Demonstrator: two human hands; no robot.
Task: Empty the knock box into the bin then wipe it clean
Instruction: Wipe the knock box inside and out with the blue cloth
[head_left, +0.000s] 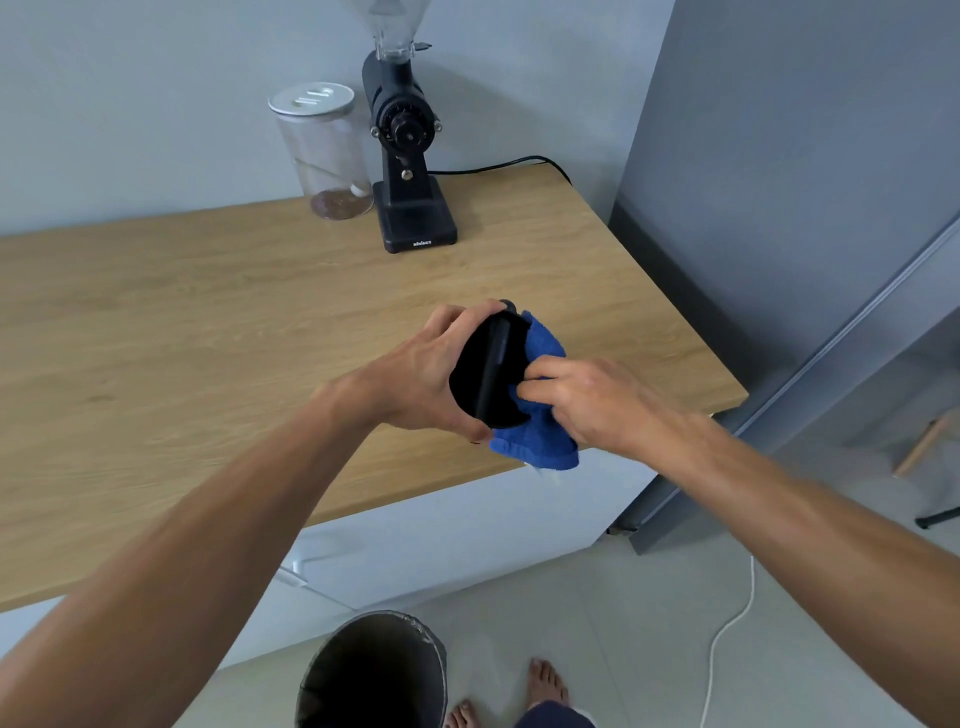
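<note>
knock box (485, 371) looks hard and light; left hand (421, 371) grips its side, right hand (582, 400) pinches soft blue cloth (540, 441).

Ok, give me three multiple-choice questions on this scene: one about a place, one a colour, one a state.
1. Where is the bin?
A. on the counter
B. on the floor below the hands
C. inside the cupboard

2. What colour is the cloth?
A. blue
B. white
C. yellow

3. How is the knock box?
A. resting on the counter
B. lying in the bin
C. held up, tilted on its side

Answers: B, it stands open beside the bare feet; A, blue shows around the box; C, the left hand grips it while the right hand presses the cloth in.
</note>
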